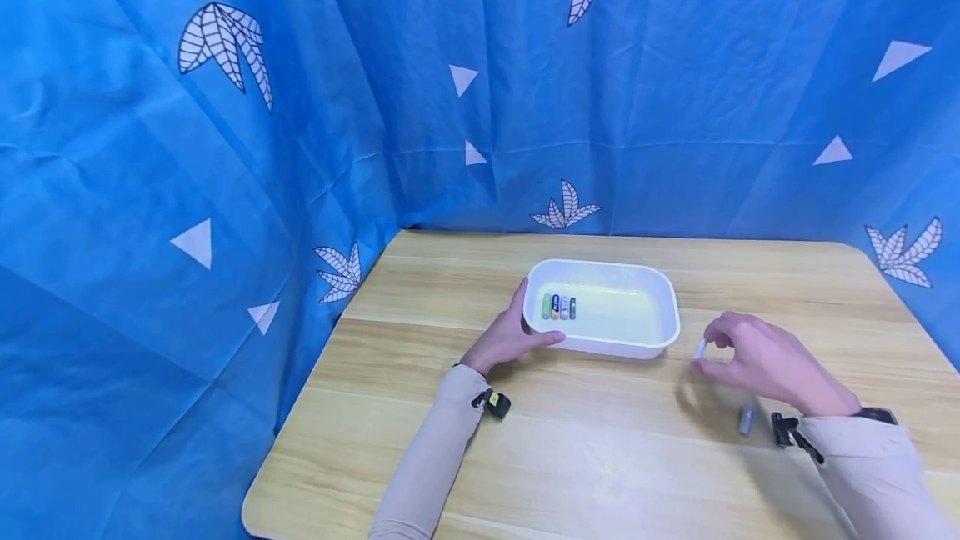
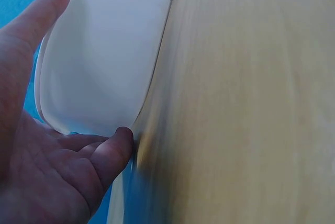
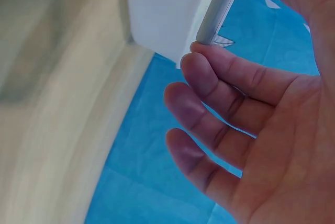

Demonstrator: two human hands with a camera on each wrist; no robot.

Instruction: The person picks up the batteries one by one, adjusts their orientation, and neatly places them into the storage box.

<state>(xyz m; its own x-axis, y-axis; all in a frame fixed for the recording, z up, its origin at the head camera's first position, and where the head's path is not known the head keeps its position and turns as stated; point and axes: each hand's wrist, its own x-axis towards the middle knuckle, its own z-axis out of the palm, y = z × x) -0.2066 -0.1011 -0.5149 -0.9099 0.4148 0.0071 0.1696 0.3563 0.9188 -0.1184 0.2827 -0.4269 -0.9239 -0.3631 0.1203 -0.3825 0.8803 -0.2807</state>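
Observation:
A white plastic tray (image 1: 663, 340) stands on the table, with several small batteries (image 1: 564, 307) lined up in a row at its left end. My left hand (image 1: 504, 338) holds that end, thumb along the near side and fingers round the left side. The left wrist view shows the thumb and fingers of the left hand (image 2: 57, 166) against the tray wall (image 2: 99, 62). Right of the tray, my right hand (image 1: 761, 361) pinches a pale battery (image 3: 217, 12) end to end between thumb and forefinger, above the table. The other fingers are loosely bent. Another battery (image 1: 746, 419) lies on the table below this hand.
The light wooden table (image 1: 600, 457) has rounded corners. A blue patterned curtain (image 1: 675, 90) hangs close behind it and along its left side. Each wrist wears a strap with a small black device (image 1: 495, 402).

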